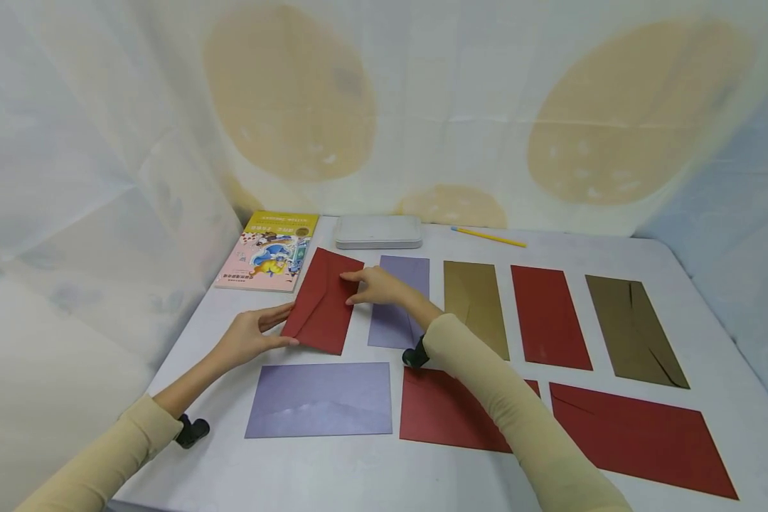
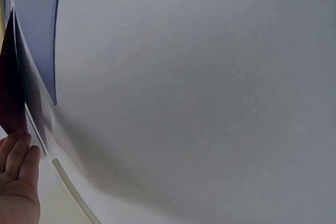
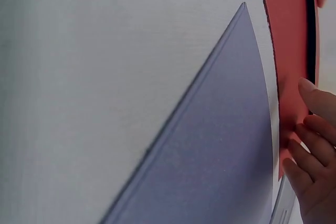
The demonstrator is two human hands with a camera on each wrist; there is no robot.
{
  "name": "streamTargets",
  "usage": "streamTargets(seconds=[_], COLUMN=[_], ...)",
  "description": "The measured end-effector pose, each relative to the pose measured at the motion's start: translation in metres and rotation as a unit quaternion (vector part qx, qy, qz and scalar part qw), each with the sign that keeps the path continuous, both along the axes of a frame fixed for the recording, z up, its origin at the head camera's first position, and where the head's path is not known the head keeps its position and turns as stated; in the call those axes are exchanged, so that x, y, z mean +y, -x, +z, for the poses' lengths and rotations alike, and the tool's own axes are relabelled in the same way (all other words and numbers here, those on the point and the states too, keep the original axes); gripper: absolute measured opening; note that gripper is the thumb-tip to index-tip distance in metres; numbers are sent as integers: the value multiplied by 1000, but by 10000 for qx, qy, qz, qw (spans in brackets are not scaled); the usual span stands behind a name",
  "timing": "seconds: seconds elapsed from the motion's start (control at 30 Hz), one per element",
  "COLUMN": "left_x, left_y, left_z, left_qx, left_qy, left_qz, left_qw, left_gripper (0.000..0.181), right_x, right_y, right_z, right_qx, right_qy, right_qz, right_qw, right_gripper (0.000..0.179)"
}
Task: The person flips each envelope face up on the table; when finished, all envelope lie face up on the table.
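A red envelope with a diagonal flap line stands tilted between both hands, left of the middle of the table. My left hand grips its lower left corner between thumb and fingers; in the left wrist view the fingertips lie along its edge. From the other side my right hand holds the right edge, index finger over the front face. A dark gap runs along the red envelope in the right wrist view, with the right hand against it. A lavender envelope lies partly under the right hand.
Another lavender envelope lies in front, beside a red one partly under my right sleeve. More envelopes, gold, red, brown and red, extend rightward. Behind are a booklet, a pale case and a pencil.
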State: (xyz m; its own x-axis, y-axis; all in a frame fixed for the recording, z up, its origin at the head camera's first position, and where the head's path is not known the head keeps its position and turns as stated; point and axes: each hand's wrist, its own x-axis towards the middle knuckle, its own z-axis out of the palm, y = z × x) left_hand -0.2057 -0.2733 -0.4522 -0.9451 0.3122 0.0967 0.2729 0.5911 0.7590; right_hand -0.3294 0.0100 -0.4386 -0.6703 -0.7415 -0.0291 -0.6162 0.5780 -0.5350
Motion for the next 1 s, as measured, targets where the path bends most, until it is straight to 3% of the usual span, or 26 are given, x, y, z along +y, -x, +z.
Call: streamTargets(seconds=[0.2, 0.33, 0.53, 0.83, 1.0], left_x=[0, 3, 10, 12, 14], left_y=[2, 3, -1, 5, 11], left_z=[-3, -5, -2, 3, -1], left_qx=[95, 290, 623, 764, 643], left_qy=[869, 1456, 1972, 1664, 1759], left_qz=[-48, -89, -184, -800, -902], left_qw=[9962, 9889, 9782, 9798, 9781], left_gripper=[77, 75, 69, 67, 66], right_x=[-2, -2, 0, 7, 6], right_y=[1, 4, 5, -7, -11], right_z=[0, -3, -5, -1, 0], right_qx=[-77, -41, 24, 158, 145], right_qy=[-132, -195, -172, -119, -262], right_qz=[47, 85, 150, 297, 448], right_qw=[9999, 9998, 9997, 9994, 9986], right_gripper=[62, 61, 63, 56, 53])
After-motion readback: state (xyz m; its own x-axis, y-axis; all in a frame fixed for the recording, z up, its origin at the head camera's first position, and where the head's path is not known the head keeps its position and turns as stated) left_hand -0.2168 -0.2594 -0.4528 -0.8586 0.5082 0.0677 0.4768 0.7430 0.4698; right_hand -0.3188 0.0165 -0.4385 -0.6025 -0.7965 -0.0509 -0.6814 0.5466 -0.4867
